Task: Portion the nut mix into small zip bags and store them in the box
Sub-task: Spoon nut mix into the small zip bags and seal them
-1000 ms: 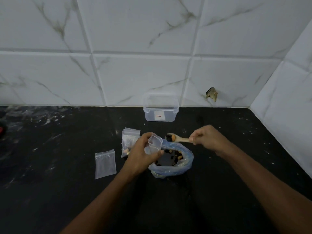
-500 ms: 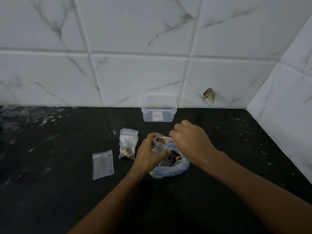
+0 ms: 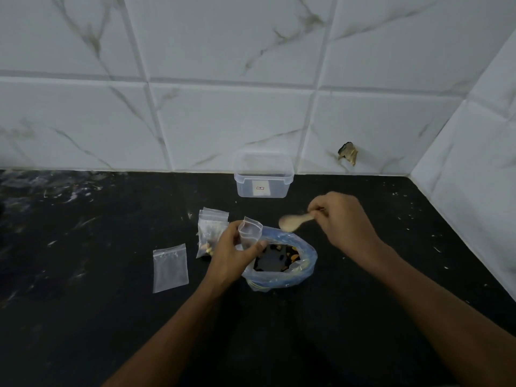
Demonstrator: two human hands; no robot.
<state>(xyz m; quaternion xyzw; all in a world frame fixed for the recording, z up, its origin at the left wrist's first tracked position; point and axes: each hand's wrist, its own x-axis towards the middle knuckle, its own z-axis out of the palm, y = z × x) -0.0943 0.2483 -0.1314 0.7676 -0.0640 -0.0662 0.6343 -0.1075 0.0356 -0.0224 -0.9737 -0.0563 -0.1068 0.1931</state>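
While the left hand (image 3: 231,254) pinches a zip bag (image 3: 250,231), the right hand (image 3: 339,219) lifts the spoon (image 3: 293,222).

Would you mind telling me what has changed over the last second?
The right hand tipped the loaded wooden spoon into the small zip bag and drew back right; the spoon now looks empty. The left hand still grips that bag above the nut mix bag. Everything else is unmoved.
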